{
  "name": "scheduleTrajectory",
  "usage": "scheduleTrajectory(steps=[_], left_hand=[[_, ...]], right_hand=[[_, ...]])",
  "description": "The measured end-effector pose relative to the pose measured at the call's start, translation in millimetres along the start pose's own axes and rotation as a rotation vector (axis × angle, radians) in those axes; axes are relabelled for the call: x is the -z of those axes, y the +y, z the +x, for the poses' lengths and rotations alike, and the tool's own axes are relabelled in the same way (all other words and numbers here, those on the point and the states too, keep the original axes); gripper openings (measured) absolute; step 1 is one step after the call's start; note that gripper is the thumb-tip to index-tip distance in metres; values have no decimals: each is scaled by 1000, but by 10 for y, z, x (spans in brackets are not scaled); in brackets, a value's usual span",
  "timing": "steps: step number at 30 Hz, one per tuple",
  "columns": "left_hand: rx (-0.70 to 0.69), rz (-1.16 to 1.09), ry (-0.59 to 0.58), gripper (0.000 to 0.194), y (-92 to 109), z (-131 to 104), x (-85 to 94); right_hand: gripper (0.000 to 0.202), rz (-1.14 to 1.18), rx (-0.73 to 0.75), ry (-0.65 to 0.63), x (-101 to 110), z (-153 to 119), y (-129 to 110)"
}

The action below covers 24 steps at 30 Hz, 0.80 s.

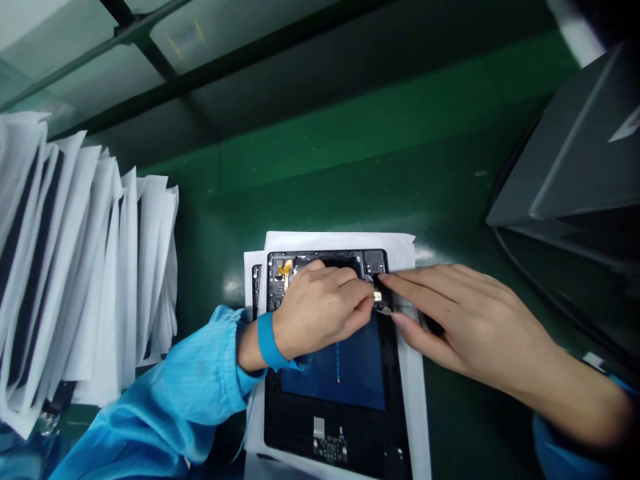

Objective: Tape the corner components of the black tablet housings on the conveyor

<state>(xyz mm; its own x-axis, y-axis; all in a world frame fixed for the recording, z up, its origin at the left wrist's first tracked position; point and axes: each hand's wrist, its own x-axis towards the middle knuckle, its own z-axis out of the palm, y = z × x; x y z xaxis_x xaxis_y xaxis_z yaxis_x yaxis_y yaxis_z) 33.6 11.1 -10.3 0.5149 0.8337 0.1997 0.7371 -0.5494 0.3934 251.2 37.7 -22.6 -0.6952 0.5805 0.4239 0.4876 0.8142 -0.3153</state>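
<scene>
An opened tablet (335, 397), its back off, lies on white sheets. Its inside shows a large dark blue battery (363, 373), an orange flex cable (285, 268) and a small circuit board (330, 448) near the lower end. My left hand (320, 307), in a blue wristband (270, 340), reaches over the upper part. Its thumb and index finger are pinched together beside a small pale gold piece (377, 296); what they hold is hidden. My right hand (455, 317) lies at the tablet's right edge, fingers stretched and thumb apart. A small silvery part (385, 311) is beside the thumb tip.
Several devices in white foam sleeves (100, 267) stand in a row on the left. A grey box-like object (575, 160) stands at the right, with a dark cable (530, 277) below it. The white sheet (420, 413) lies on a green work surface (325, 193).
</scene>
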Motion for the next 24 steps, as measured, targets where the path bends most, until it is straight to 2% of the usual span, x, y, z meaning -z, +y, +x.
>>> scheduleTrajectory(steps=[11,17,24], left_hand=[[46,33,-46,24,107,32,-17],[15,57,12,30,101,16,-40],[-3,89,-28,31,89,-17,-83]], right_hand=[[24,27,16,14,7,23,16],[24,27,32,-34,7,20,6],[28,-99,27,-103,-8,-7,-70]])
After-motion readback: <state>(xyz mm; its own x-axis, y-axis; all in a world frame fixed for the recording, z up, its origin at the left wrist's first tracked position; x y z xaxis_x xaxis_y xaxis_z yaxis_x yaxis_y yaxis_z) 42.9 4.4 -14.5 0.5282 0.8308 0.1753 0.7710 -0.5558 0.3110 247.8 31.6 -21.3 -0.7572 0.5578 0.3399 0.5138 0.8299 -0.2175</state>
